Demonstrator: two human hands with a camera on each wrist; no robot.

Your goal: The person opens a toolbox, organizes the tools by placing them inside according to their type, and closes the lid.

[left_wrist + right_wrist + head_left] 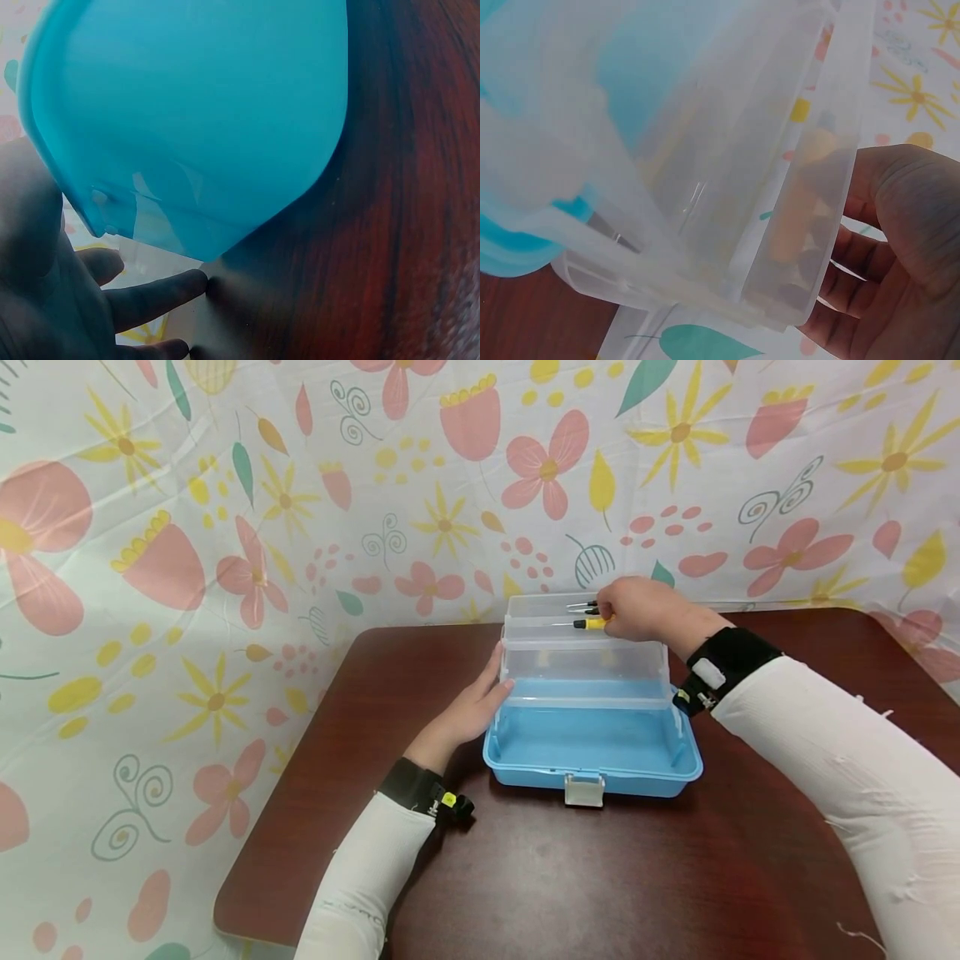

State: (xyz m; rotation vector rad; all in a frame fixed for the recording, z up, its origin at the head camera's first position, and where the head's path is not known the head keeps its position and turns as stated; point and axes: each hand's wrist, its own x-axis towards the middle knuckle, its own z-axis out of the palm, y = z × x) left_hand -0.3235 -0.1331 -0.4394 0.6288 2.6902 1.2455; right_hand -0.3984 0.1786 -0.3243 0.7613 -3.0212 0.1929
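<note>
A blue toolbox [592, 739] with frosted, see-through trays [585, 662] stands on the table with its trays raised. My left hand [474, 703] rests against the box's left side, thumb near the rim and fingers fairly straight. In the left wrist view, the blue side wall [202, 97] fills the middle, with my fingers [157, 296] behind its corner. My right hand [643, 608] grips a yellow-handled screwdriver [592, 624] at the top tray; its thin shaft points left. Black-handled tools [587, 607] lie just behind it. In the right wrist view, the screwdriver shows only blurred through the tray wall.
The dark reddish-brown table [585, 877] extends around the box. A white latch [583, 791] hangs at the box's front. Behind the table, a flower-printed cloth [450, 485] covers the wall close to the raised trays.
</note>
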